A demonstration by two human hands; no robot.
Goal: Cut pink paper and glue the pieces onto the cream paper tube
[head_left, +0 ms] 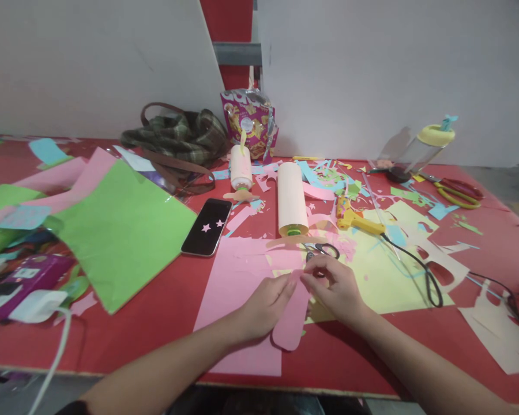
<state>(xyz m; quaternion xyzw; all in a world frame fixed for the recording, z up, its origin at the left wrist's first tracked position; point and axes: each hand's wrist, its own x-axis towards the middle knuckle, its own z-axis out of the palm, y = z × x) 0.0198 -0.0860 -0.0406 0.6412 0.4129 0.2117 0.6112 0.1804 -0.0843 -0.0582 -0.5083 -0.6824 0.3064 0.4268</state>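
Note:
Between my two hands is a pink paper strip (290,325) with a rounded lower end. My left hand (266,305) pinches it along its left side near the top. At its upper right corner, the fingertips of my right hand (335,288) are pressed together on the paper's edge. Beneath them lies a larger pink paper sheet (229,305). Small black-handled scissors (328,250) rest just beyond my right hand, partly hidden by it. A cream paper-wrapped cylinder (292,199) with a green end lies farther up, over a tan paper piece.
Left of centre are a phone (207,227) with pink stars on it and green sheets (130,230). A yellow glue gun (357,221) trails its cord rightward over pale yellow paper (380,282). Behind stand a snack bag (249,124), a plaid bag (181,135) and a clear bottle (426,150).

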